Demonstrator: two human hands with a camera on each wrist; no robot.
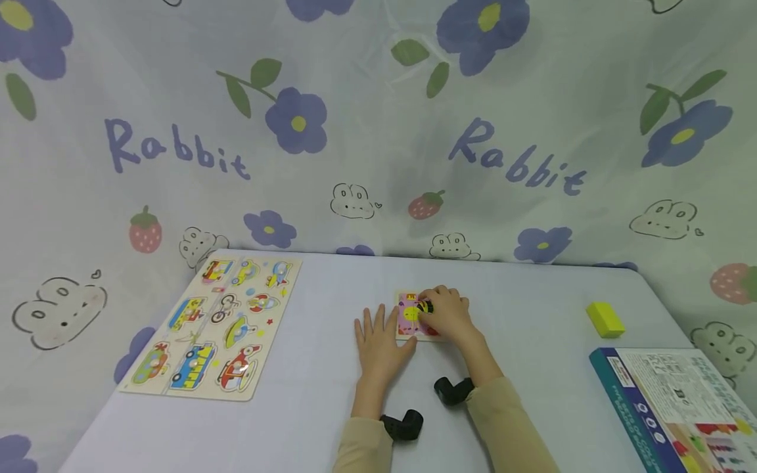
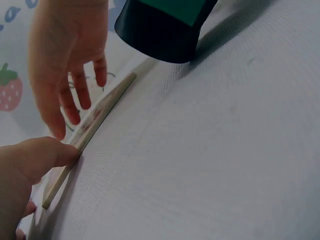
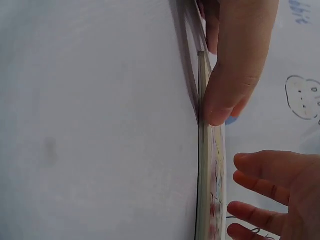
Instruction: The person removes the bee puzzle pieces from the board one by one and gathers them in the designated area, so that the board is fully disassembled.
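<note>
A small wooden picture board [image 1: 408,330], pink-faced with a yellow figure and a black-and-yellow striped bee, lies on the white table in front of me. My left hand [image 1: 377,348] lies at its left side, fingers spread straight, thumb at the board's near edge. In the left wrist view, that thumb touches the thin edge of the board [image 2: 107,111]. Over the board's right part is my right hand [image 1: 449,316], hiding some of the picture. Its loosely bent fingers [image 3: 260,215] stand apart close over the board in the right wrist view, nothing visible between them.
A large wooden vehicle puzzle board [image 1: 233,289] lies at the left. On the right are a yellow block [image 1: 605,320] and, nearer, a printed box [image 1: 656,394]. Black wrist devices [image 1: 404,426] sit on both wrists. A rabbit-patterned curtain [image 1: 367,131] hangs behind the table.
</note>
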